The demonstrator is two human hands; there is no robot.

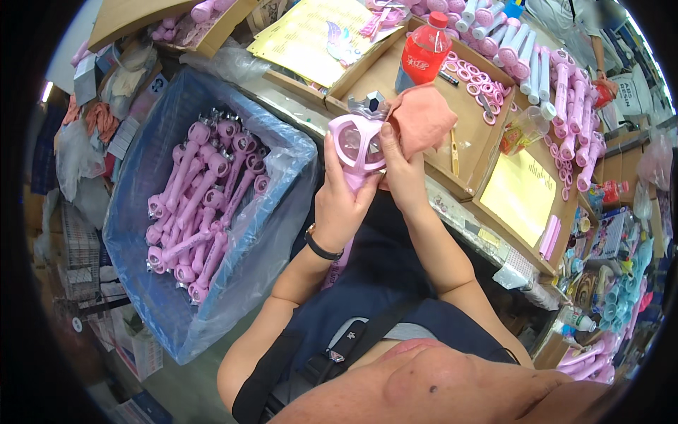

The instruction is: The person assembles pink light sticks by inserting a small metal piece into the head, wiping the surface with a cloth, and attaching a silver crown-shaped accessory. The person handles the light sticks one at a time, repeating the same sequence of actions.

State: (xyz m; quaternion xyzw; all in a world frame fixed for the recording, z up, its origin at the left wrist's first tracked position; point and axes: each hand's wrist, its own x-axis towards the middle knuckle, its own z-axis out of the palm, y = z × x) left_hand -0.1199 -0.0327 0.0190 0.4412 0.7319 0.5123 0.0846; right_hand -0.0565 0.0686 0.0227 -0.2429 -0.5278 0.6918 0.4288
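Observation:
In front of me, my left hand [341, 205] is closed round the neck of a pink toy wand [363, 150]. Its round head has clear panels, with a silver crown [369, 104] on top, and the handle runs down past my wrist. My right hand [404, 171] grips a salmon-coloured cloth [427, 120], its thumb pressed to the right side of the wand's head. Part of the cloth lies hidden behind those fingers.
Left of me stands a bin lined with blue plastic [282, 138], holding several pink wands [205, 184]. A cardboard tray [441, 169] lies on the bench with a red-labelled bottle [422, 53], pink rings [480, 78] and a yellow cutter [454, 152]. More wands [575, 106] are heaped at the far right.

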